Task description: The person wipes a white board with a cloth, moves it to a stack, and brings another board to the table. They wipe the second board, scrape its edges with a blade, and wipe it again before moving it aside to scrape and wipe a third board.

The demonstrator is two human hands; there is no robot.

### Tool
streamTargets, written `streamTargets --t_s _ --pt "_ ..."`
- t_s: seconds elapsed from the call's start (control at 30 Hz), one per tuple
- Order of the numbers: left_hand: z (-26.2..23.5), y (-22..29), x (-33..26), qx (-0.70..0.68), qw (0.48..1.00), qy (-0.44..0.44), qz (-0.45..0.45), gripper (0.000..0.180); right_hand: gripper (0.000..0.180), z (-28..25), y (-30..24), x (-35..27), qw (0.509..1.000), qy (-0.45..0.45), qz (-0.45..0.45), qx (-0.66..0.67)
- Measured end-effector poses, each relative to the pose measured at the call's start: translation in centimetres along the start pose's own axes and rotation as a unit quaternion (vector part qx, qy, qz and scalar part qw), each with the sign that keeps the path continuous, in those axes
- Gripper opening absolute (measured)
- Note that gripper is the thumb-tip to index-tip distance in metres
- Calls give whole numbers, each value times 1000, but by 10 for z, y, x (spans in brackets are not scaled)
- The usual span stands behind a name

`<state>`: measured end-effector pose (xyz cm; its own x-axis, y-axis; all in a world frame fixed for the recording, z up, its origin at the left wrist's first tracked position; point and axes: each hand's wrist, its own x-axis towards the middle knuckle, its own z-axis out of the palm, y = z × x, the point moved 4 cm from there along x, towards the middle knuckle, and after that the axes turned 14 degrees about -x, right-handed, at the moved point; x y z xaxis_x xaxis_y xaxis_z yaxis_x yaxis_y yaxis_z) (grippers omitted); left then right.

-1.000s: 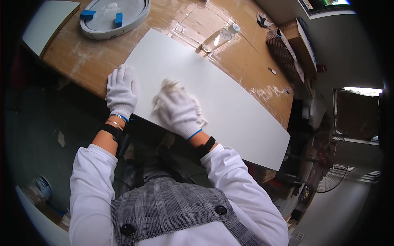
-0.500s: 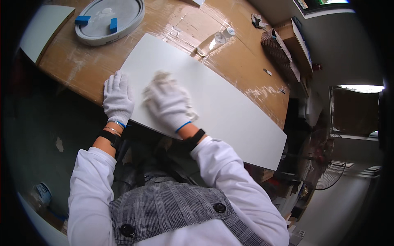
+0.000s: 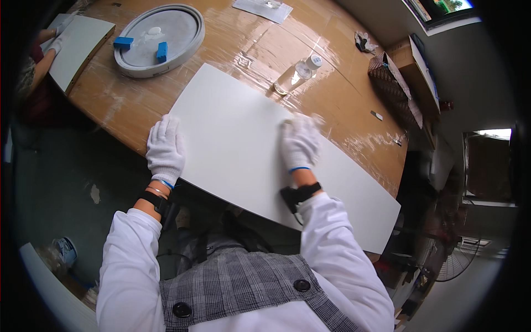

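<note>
Right hand (image 3: pixel 300 145) has moved rightward across the white panel (image 3: pixel 235 138), its grip unclear; left hand (image 3: pixel 166 148) lies flat, outstretched.

White panel (image 3: pixel 238 144): free lane across its surface between left hand (image 3: pixel 165 146) and right hand (image 3: pixel 300 145); right end also uncovered. Bottle (image 3: pixel 297 74) stands just beyond the back edge, blocking that side (passable on its left, over the tabletop (image 3: pixel 224 47)). Further left, round grey lid (image 3: pixel 180 33) with blue blocks (image 3: pixel 161 52) obstructs.
</note>
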<state>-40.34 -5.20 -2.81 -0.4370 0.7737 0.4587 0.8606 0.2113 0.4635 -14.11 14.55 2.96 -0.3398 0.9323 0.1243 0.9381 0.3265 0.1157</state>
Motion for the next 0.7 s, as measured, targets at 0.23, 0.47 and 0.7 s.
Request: streamTargets --t_s 0.23,0.47,0.7 --pt "3 0 1 -22 1000 1 -11 35 45 6 -112 10 956 57 -256 131" --pt "-1 1 4 -15 1000 -3 -7 39 41 41 130 -2 991 -31 132 -25" --pt "-12 10 10 -47 996 -67 -36 44 50 2 -102 2 989 77 -129 0"
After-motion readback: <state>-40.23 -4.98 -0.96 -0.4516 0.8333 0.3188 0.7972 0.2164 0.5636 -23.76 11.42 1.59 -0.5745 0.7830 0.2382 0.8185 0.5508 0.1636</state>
